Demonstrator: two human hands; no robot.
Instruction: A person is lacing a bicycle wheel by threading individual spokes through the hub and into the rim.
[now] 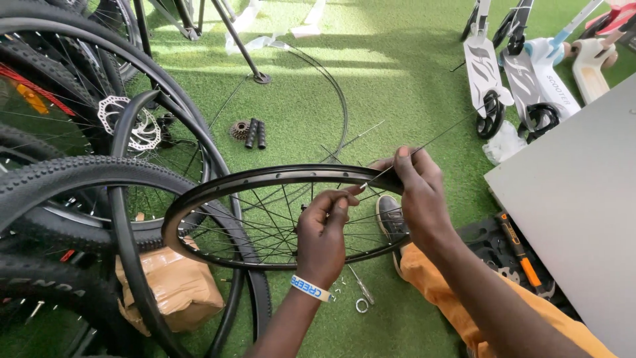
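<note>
Head view looks down on green artificial turf (371, 79), coarse and sunlit toward the top of the frame. Knobby black bicycle tyres (59, 185) crowd the left side, one wheel carrying a perforated steel brake disc (129, 122). A flat grey board (576, 199) fills the right edge, with white and pale blue kick scooters (523, 73) parked in the upper right.

At centre sits the black wheel rim (265, 182), a smooth glossy hoop held nearly flat, its thin wire spokes crossing inside. The left hand (322, 229) is closed narrowly, fingertips pinched at the near inside edge of the rim's upper arc; a white and blue wristband (310, 288) circles that wrist. The right hand (416, 189) grips the rim's right end, fingers curled over it and pinching a long, thin silver spoke (437, 138) that slants toward the upper right.

An orange trouser leg (464, 298) and a dark shoe (391, 219) show beneath the rim. A crumpled brown paper parcel (175, 285) lies lower left. A black tool tray (503, 248) with an orange-handled tool sits by the board. Two ribbed black handlebar grips (256, 133) lie beside a small toothed sprocket cluster (239, 130) in the upper middle.
</note>
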